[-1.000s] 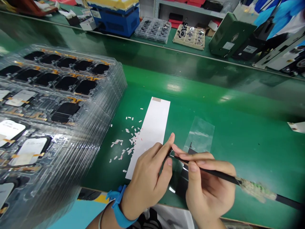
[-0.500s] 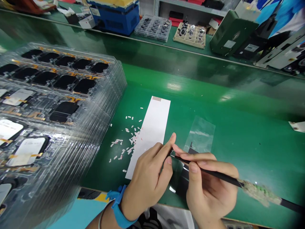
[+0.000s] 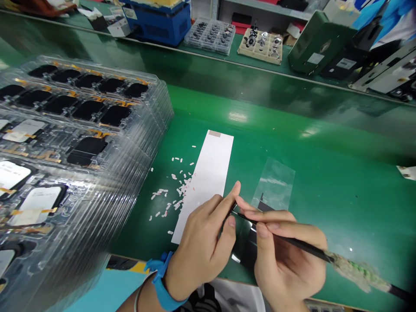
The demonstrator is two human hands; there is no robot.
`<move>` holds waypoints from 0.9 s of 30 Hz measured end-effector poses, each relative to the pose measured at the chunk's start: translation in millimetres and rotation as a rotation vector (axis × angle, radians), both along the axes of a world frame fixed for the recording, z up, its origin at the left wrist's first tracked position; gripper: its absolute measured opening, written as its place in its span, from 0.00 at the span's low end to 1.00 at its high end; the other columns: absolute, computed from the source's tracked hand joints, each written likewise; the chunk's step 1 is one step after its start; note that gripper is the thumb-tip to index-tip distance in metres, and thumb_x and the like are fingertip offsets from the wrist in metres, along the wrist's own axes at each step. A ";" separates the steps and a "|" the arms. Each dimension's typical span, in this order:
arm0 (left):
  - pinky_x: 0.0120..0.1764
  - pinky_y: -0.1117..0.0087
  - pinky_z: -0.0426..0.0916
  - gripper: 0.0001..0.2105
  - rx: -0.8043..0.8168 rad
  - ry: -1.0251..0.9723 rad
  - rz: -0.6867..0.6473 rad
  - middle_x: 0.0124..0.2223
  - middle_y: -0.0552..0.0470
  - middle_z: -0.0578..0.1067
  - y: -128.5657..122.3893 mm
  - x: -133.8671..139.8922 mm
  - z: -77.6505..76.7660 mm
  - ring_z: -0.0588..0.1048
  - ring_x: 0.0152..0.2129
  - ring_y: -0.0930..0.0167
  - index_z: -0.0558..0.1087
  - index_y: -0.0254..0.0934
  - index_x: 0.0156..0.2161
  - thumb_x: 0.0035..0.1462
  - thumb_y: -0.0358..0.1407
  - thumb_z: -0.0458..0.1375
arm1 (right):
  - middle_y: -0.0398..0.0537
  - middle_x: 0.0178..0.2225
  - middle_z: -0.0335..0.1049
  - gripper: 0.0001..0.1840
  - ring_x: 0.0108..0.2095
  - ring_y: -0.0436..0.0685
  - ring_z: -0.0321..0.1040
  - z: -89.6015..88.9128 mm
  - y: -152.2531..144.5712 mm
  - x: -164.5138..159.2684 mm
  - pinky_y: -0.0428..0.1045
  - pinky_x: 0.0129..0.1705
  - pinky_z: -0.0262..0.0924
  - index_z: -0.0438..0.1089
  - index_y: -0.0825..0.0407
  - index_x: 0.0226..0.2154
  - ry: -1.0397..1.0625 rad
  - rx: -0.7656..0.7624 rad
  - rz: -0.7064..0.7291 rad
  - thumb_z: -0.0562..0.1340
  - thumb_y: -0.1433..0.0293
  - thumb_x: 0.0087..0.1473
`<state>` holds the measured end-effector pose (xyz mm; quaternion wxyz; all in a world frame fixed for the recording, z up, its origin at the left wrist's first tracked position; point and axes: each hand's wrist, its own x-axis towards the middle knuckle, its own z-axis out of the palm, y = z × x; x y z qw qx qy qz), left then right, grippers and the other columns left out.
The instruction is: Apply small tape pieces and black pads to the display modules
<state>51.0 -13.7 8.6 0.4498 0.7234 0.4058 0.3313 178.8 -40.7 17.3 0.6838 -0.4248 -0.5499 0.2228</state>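
Note:
My left hand [image 3: 208,234], with a blue wrist strap [image 3: 162,281], has its thumb and index finger closed on a small dark piece [image 3: 229,211]. The hand hides most of that piece, so its kind cannot be made out. In my right hand [image 3: 292,255] is a slim black pen-like tool [image 3: 302,245] with frayed, greenish wrapping towards its back end. Its thin tip meets the dark piece between the two hands. Beneath my left hand lies a white paper strip [image 3: 214,167]. A clear plastic film [image 3: 276,182] with a dark part is partly covered by my right hand.
Many small white bits [image 3: 182,190] lie scattered left of the strip. A tall stack of clear trays [image 3: 159,112] with black screens fills the left. On the back shelf are a blue box [image 3: 159,26], a clear parts case [image 3: 211,34] and a cardboard tray [image 3: 260,45].
My right thumb has shifted slightly left along the black tool. Both hands otherwise keep nearly the same pose, and the view has shifted slightly.

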 end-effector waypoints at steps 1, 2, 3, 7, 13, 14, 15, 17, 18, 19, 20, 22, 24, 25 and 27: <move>0.35 0.67 0.64 0.25 0.001 0.000 0.000 0.37 0.50 0.68 0.1 0.1 0.2 0.69 0.33 0.68 0.53 0.43 0.70 0.70 0.33 0.43 | 0.48 0.36 0.73 0.17 0.41 0.58 0.76 -0.1 -0.4 0.1 0.65 0.50 0.77 0.66 0.55 0.41 0.002 0.002 -0.005 0.56 0.89 0.55; 0.35 0.67 0.64 0.25 0.002 0.001 0.000 0.37 0.50 0.69 0.2 0.3 0.5 0.69 0.33 0.68 0.53 0.43 0.70 0.70 0.33 0.43 | 0.48 0.36 0.73 0.17 0.41 0.58 0.76 -0.2 -1.0 0.4 0.65 0.49 0.77 0.66 0.55 0.41 0.004 0.000 -0.007 0.56 0.89 0.55; 0.35 0.67 0.64 0.25 0.004 0.007 -0.001 0.37 0.50 0.69 0.2 0.4 0.7 0.69 0.33 0.68 0.53 0.43 0.70 0.70 0.33 0.44 | 0.48 0.36 0.73 0.17 0.40 0.58 0.76 -0.3 -1.5 0.8 0.64 0.49 0.77 0.66 0.55 0.41 0.006 -0.005 -0.009 0.56 0.89 0.55; 0.32 0.69 0.63 0.23 0.039 0.066 0.012 0.36 0.51 0.69 0.5 0.7 0.2 0.69 0.31 0.69 0.56 0.43 0.69 0.71 0.33 0.44 | 0.49 0.37 0.74 0.17 0.40 0.57 0.76 -0.3 -2.8 2.4 0.60 0.47 0.79 0.66 0.54 0.42 0.021 -0.006 -0.020 0.56 0.88 0.56; 0.29 0.71 0.62 0.26 0.113 0.146 0.027 0.35 0.52 0.70 1.6 1.7 -0.5 0.70 0.31 0.69 0.54 0.44 0.69 0.69 0.29 0.45 | 0.49 0.37 0.74 0.17 0.41 0.59 0.77 0.3 -1.7 1.6 0.64 0.48 0.78 0.66 0.54 0.42 0.031 -0.017 -0.010 0.56 0.88 0.56; 0.29 0.71 0.62 0.26 0.122 0.150 0.029 0.34 0.52 0.70 1.8 2.1 -0.4 0.70 0.30 0.69 0.54 0.44 0.69 0.68 0.29 0.45 | 0.49 0.37 0.74 0.17 0.41 0.59 0.77 0.1 -1.4 1.4 0.65 0.48 0.77 0.66 0.54 0.42 0.029 -0.016 -0.005 0.56 0.89 0.55; 0.29 0.71 0.62 0.26 0.128 0.153 0.031 0.34 0.53 0.70 2.0 2.4 -0.2 0.70 0.30 0.69 0.53 0.44 0.69 0.68 0.29 0.45 | 0.49 0.37 0.74 0.18 0.41 0.59 0.77 -0.2 -1.2 1.4 0.66 0.48 0.77 0.67 0.54 0.42 0.026 -0.014 -0.001 0.57 0.89 0.55; 0.29 0.71 0.63 0.26 0.138 0.164 0.031 0.34 0.53 0.70 1.8 2.7 0.1 0.70 0.30 0.70 0.53 0.44 0.69 0.68 0.28 0.45 | 0.49 0.36 0.74 0.18 0.41 0.60 0.77 -0.6 -1.1 1.8 0.66 0.48 0.77 0.67 0.55 0.41 0.015 -0.005 0.008 0.57 0.90 0.53; 0.28 0.71 0.62 0.26 0.141 0.170 0.034 0.34 0.53 0.70 1.5 2.5 0.4 0.69 0.30 0.70 0.53 0.44 0.69 0.68 0.28 0.45 | 0.49 0.36 0.74 0.19 0.41 0.60 0.77 -0.6 -1.2 2.1 0.66 0.48 0.77 0.67 0.55 0.41 0.006 0.001 0.010 0.57 0.91 0.53; 0.28 0.71 0.62 0.26 0.143 0.176 0.035 0.34 0.53 0.69 1.2 2.2 0.6 0.69 0.29 0.70 0.53 0.43 0.69 0.68 0.29 0.45 | 0.49 0.37 0.74 0.19 0.41 0.60 0.77 -0.6 -1.3 2.5 0.65 0.48 0.78 0.67 0.56 0.41 -0.002 0.008 0.007 0.57 0.91 0.52; 0.28 0.71 0.63 0.26 0.143 0.179 0.037 0.34 0.53 0.69 0.9 1.7 0.7 0.70 0.29 0.69 0.54 0.43 0.69 0.68 0.29 0.45 | 0.50 0.37 0.74 0.19 0.41 0.59 0.77 -0.4 -1.6 2.8 0.64 0.47 0.78 0.67 0.56 0.41 -0.009 0.010 0.004 0.57 0.91 0.52; 0.28 0.71 0.63 0.26 0.143 0.175 0.039 0.33 0.53 0.70 1.2 1.2 0.4 0.70 0.29 0.69 0.54 0.43 0.69 0.68 0.29 0.45 | 0.50 0.37 0.74 0.20 0.41 0.59 0.77 -0.1 -1.8 2.6 0.64 0.47 0.78 0.67 0.56 0.41 -0.013 0.008 -0.005 0.57 0.91 0.52; 0.28 0.71 0.64 0.25 0.136 0.169 0.035 0.34 0.52 0.70 3.1 2.4 -0.7 0.70 0.29 0.69 0.55 0.43 0.69 0.68 0.29 0.45 | 0.49 0.36 0.74 0.19 0.41 0.59 0.77 -0.4 -1.3 1.6 0.65 0.47 0.78 0.67 0.55 0.41 -0.017 0.001 -0.012 0.56 0.91 0.52; 0.28 0.71 0.64 0.25 0.132 0.167 0.033 0.34 0.52 0.71 4.3 3.8 -1.2 0.71 0.29 0.69 0.55 0.43 0.69 0.68 0.29 0.45 | 0.48 0.36 0.74 0.19 0.40 0.59 0.77 -0.7 -0.9 0.9 0.65 0.48 0.78 0.67 0.55 0.41 -0.021 -0.004 -0.013 0.57 0.90 0.53; 0.30 0.70 0.67 0.24 0.125 0.160 0.035 0.36 0.51 0.73 5.2 7.4 -1.1 0.73 0.31 0.68 0.56 0.42 0.68 0.68 0.30 0.46 | 0.48 0.36 0.74 0.18 0.40 0.59 0.77 -1.1 -0.4 0.3 0.64 0.46 0.79 0.67 0.54 0.41 -0.023 -0.004 -0.028 0.57 0.89 0.54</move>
